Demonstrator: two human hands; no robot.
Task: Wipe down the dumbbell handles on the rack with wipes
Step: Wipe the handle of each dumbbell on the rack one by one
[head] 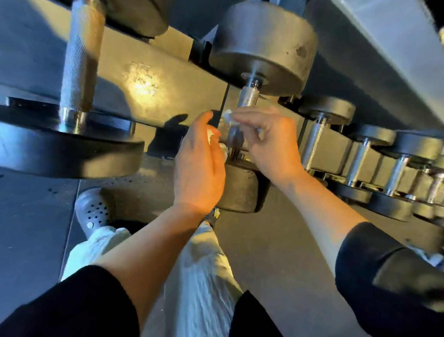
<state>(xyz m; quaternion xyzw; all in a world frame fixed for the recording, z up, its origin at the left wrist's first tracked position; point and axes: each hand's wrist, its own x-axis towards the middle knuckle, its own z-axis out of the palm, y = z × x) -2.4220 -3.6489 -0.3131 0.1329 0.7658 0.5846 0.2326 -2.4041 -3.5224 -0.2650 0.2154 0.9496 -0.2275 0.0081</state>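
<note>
Head view: dumbbell handle point(235, 138) at centre lies on the rack point(382, 57); a white wipe point(228, 116) sits against it, pinched by the right hand point(272, 140), while the left hand point(199, 164) cups alongside, fingers relaxed, likely steadying. More dumbbells point(353, 158) line up rightward.

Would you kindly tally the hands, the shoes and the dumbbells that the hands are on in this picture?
Hands: 2, left hand and right hand
Shoes: 1, shoe
Dumbbells at the hands: 1, dumbbell
Total: 4

Both hands, left point(198, 167) and right point(272, 143), flank the dumbbell handle point(248, 98).
</note>
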